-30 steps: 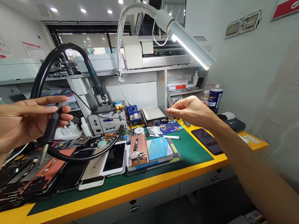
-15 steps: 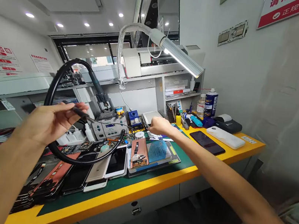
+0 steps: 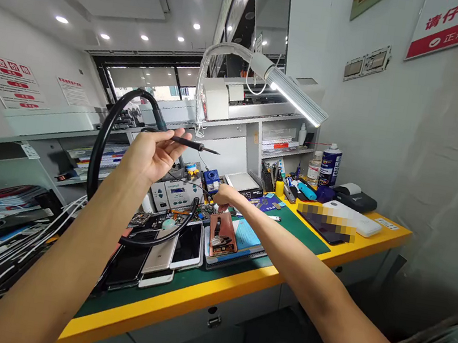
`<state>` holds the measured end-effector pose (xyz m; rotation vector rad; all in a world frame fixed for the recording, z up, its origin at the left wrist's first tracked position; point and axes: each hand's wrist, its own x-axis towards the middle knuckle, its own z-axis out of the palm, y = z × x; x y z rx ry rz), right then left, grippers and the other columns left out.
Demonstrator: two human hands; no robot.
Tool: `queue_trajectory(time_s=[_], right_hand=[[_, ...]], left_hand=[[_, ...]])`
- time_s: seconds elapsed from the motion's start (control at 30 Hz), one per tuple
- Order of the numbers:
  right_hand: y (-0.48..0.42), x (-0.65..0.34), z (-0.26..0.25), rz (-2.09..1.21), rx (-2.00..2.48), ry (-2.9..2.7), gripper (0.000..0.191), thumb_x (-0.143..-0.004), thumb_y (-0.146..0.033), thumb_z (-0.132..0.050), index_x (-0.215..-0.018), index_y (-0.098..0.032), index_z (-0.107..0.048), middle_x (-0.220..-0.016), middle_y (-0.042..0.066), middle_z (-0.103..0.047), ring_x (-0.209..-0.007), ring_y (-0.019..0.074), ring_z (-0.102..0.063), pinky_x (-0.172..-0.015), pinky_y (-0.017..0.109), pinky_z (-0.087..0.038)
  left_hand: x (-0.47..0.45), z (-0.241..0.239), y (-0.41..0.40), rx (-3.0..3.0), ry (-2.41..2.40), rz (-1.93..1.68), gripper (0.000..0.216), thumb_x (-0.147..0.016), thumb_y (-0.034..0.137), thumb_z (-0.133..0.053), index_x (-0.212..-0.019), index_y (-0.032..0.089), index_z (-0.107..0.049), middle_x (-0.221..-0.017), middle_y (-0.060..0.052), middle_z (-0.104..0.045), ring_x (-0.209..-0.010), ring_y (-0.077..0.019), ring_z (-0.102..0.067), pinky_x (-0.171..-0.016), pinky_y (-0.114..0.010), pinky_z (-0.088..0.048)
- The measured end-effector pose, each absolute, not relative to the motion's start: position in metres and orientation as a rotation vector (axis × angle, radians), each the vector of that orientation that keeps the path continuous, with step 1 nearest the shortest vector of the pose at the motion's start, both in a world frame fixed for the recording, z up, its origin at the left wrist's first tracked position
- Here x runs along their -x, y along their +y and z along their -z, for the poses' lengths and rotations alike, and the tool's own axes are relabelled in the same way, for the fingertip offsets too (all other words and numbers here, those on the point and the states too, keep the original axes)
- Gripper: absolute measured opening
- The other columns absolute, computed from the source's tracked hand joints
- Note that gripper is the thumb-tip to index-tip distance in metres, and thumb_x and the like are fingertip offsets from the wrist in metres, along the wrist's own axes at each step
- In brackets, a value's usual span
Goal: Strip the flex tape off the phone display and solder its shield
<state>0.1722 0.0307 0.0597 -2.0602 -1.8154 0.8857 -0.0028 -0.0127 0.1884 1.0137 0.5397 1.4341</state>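
Note:
My left hand [image 3: 154,156] is raised above the bench, fingers closed round a soldering iron [image 3: 190,143] with a black handle. Its thin metal tip points right, apart from everything. Low over the bench, my right hand [image 3: 227,195] has its fingers curled downward; whatever they hold, if anything, is hidden. A small blue device [image 3: 211,179] stands just behind that hand. Below it, a copper-pink phone housing [image 3: 224,232] lies on a stack of notebooks [image 3: 249,233]. Behind my left hand is a soldering station [image 3: 176,195] with a display.
A thick black hose [image 3: 99,146] loops past my left forearm. Phones [image 3: 188,246] lie along the green mat [image 3: 305,234]. A lit lamp [image 3: 296,96] hangs overhead. Cables and parts [image 3: 5,253] crowd the left. A spray can [image 3: 330,165] stands at the back right.
My left hand has moved right and up with the soldering iron, whose tip now shows clearly. My right hand has shifted slightly left and lower, towards the phone housing. The view has shifted.

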Motion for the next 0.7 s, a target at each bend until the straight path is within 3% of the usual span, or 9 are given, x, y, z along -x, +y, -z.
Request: queue_trajectory(time_s=[0.1, 0.37, 0.53, 0.7], right_hand=[[0.036, -0.167, -0.061, -0.92, 2.105, -1.87, 0.036, -0.1, -0.035, -0.069, -0.13, -0.015, -0.064, -0.128, 0.011, -0.068, -0.106, 0.0242, -0.07, -0.089, 0.044, -0.062], [0.034, -0.166, -0.062, -0.934, 2.114, -1.915, 0.035, -0.1, -0.035, -0.069, -0.129, -0.015, -0.065, -0.126, 0.011, -0.068, -0.105, 0.0237, -0.071, -0.088, 0.043, -0.062], [0.012, -0.203, -0.064, -0.921, 2.021, -1.785, 0.034, -0.101, -0.036, -0.068, -0.128, -0.016, -0.065, -0.125, 0.01, -0.069, -0.103, 0.023, -0.071, -0.087, 0.043, -0.062], [-0.023, -0.26, -0.066, -0.881, 1.858, -1.561, 0.03, -0.102, -0.038, -0.066, -0.121, -0.015, -0.067, -0.113, 0.008, -0.071, -0.09, 0.0186, -0.071, -0.077, 0.036, -0.062]], left_hand=[[0.0, -0.188, -0.013, -1.015, 0.504, -1.404, 0.022, -0.089, -0.002, -0.056, -0.101, 0.011, -0.07, -0.084, -0.007, -0.077, -0.095, -0.0206, -0.079, -0.086, -0.029, -0.068], [-0.004, -0.166, -0.016, -0.966, 0.522, -1.302, 0.016, -0.088, 0.0, -0.061, -0.099, 0.01, -0.066, -0.093, -0.011, -0.077, -0.096, -0.0224, -0.08, -0.088, -0.032, -0.068], [0.014, -0.151, -0.023, -0.9, 0.601, -1.259, 0.01, -0.092, 0.007, -0.065, -0.087, 0.015, -0.062, -0.084, -0.008, -0.07, -0.091, -0.022, -0.079, -0.074, -0.028, -0.07], [0.03, -0.131, -0.031, -0.905, 0.656, -1.273, 0.005, -0.092, 0.015, -0.069, -0.089, 0.019, -0.069, -0.073, -0.002, -0.067, -0.076, -0.0172, -0.077, -0.065, -0.024, -0.068]])
